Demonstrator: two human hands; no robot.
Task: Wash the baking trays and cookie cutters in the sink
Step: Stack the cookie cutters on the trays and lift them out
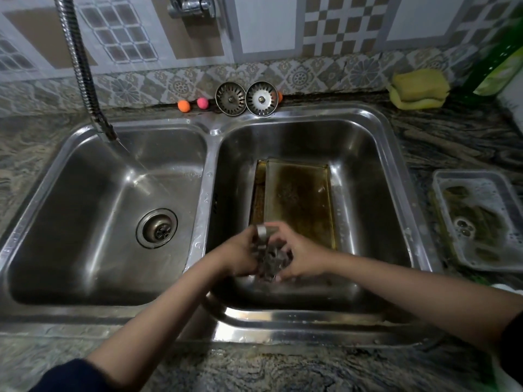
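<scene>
Both hands meet over the near part of the right basin [368, 176] of a steel double sink. The left hand [240, 257] and the right hand [300, 254] are cupped toward each other, their grip closed around a loose bunch of metal cookie cutters [270, 256] — held together like this, most likely, so that none of the small pieces drop while they are rubbed or carried. The bunch is blurred, so single shapes cannot be made out.

Behind the hands a stained baking tray [300, 199] lies flat on the basin floor (it looks like two trays stacked, one edge showing at the left), placed where it can soak or wait its turn. The hose tap [79, 66] runs water into the left basin [93, 222], not onto the cutters.

The table [452, 142] is dark veined stone against a patterned tile wall. On it sit a plastic tub of sudsy water [481, 222], a yellow sponge [418, 87] and two sink strainers [245, 99].
</scene>
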